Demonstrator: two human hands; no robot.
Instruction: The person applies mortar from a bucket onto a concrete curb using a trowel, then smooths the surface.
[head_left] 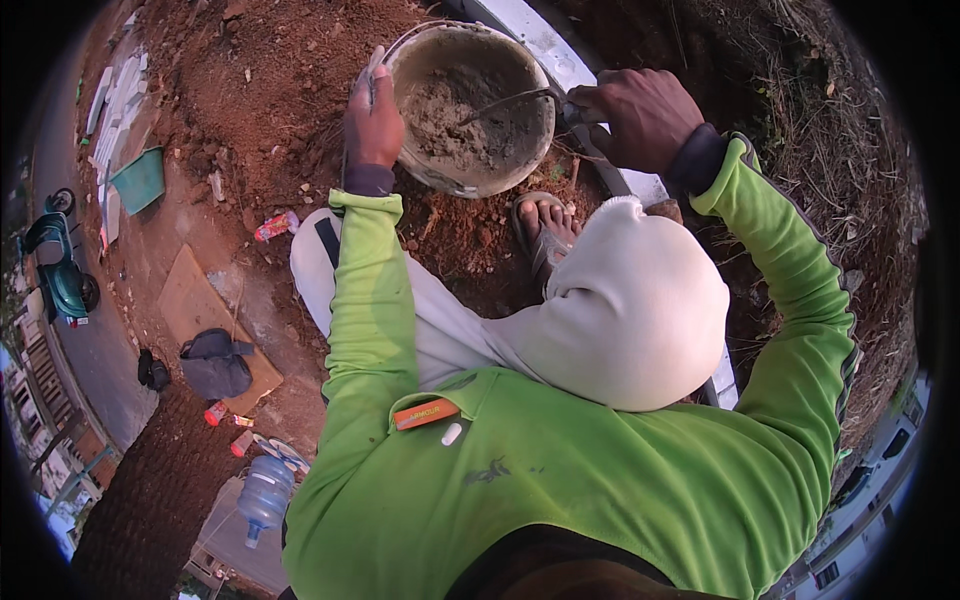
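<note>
A round bucket [472, 184] with a mortar-smeared rim sits on the soil in front of me. Wet grey mortar [440, 128] lies inside it. My left hand [374, 125] grips the bucket's left rim, its fingers partly hidden on the outer side. On the opposite side, my right hand [648, 118] is closed around the handle of a trowel [520, 97]. The trowel's thin metal neck reaches over the right rim into the bucket, and its blade is hard to make out against the mortar.
A pale concrete kerb [535, 38] runs behind and right of the bucket. My sandalled foot [548, 225] stands close below it. Reddish soil [265, 85] spreads left, with a green tub [140, 181], dark bag [215, 364], water jug [265, 495] and parked scooter [62, 258] farther off.
</note>
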